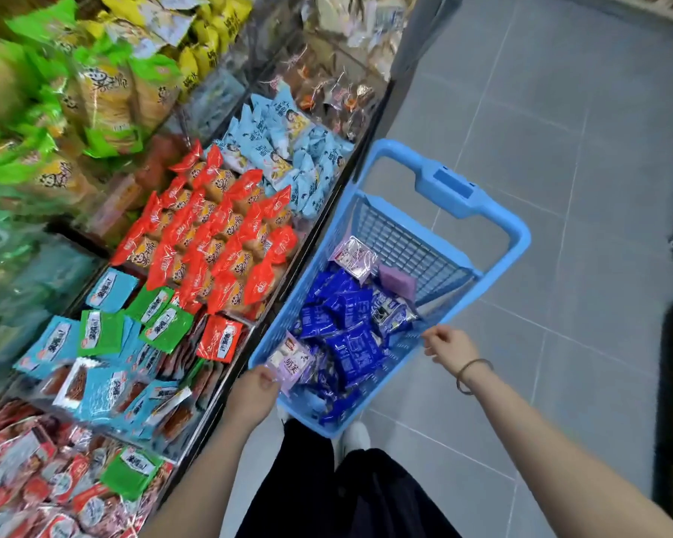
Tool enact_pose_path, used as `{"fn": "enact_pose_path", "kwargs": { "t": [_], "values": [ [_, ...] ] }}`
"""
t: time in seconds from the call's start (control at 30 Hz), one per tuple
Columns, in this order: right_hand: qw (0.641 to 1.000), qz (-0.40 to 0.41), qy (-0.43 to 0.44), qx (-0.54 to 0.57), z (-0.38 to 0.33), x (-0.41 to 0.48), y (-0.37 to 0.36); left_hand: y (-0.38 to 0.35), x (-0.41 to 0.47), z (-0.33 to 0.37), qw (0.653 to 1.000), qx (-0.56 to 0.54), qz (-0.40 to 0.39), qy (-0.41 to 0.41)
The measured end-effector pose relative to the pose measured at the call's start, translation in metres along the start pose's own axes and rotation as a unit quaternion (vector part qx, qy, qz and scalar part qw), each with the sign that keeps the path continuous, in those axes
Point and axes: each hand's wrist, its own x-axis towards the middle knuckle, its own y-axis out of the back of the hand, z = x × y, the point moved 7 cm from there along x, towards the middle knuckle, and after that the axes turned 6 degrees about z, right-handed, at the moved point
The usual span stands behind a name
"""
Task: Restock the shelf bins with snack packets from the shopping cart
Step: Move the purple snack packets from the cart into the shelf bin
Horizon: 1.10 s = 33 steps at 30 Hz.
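Left hand is pinching a pale purple packet by its near edge, grip closed on it, at the near-left corner of the blue cart. Packet is looking light, soft, slippery film, so the edge seam is the sane hold. Right hand is curling at the cart's right rim, but I can't tell if it's actually gripping. Both forearms are reaching forward and down. Blue packets are filling the cart, with the shelf bins just left.
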Motion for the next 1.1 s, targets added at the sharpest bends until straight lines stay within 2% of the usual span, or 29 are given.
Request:
{"fn": "enact_pose_path", "kwargs": {
  "t": [0.13, 0.23, 0.43, 0.57, 0.67, 0.77, 0.87, 0.97, 1.03, 1.1],
  "values": [
    [0.994, 0.022, 0.061, -0.092, -0.042, 0.036, -0.008, -0.003, 0.036, 0.026, 0.994, 0.086, -0.013, -0.064],
    [0.977, 0.016, 0.092, -0.192, -0.053, 0.069, -0.02, -0.018, 0.057, 0.035, 0.985, 0.155, -0.02, -0.073],
    [0.924, -0.022, 0.127, -0.359, -0.044, 0.15, -0.056, -0.053, 0.087, 0.023, 0.971, 0.238, -0.012, -0.011],
    [0.895, -0.007, 0.088, -0.438, -0.021, 0.184, -0.072, -0.073, 0.091, 0.009, 0.939, 0.34, 0.028, 0.039],
    [0.866, 0.033, 0.099, -0.488, -0.015, 0.197, -0.079, -0.085, 0.091, -0.004, 0.934, 0.348, 0.039, 0.065],
    [0.849, 0.047, 0.114, -0.515, -0.015, 0.207, -0.083, -0.089, 0.09, -0.012, 0.949, 0.301, 0.022, 0.093],
    [0.847, 0.026, 0.133, -0.514, -0.013, 0.206, -0.087, -0.089, 0.085, -0.013, 0.973, 0.191, 0.016, 0.129],
    [0.889, 0.005, 0.119, -0.442, -0.015, 0.199, -0.083, -0.08, 0.077, -0.01, 0.985, 0.023, 0.032, 0.167],
    [0.928, 0.002, 0.109, -0.355, -0.025, 0.188, -0.071, -0.069, 0.069, -0.006, 0.973, -0.091, 0.053, 0.207],
    [0.953, 0.014, 0.124, -0.278, -0.042, 0.167, -0.053, -0.058, 0.056, 0.005, 0.95, -0.202, 0.056, 0.233]
  ]
}}
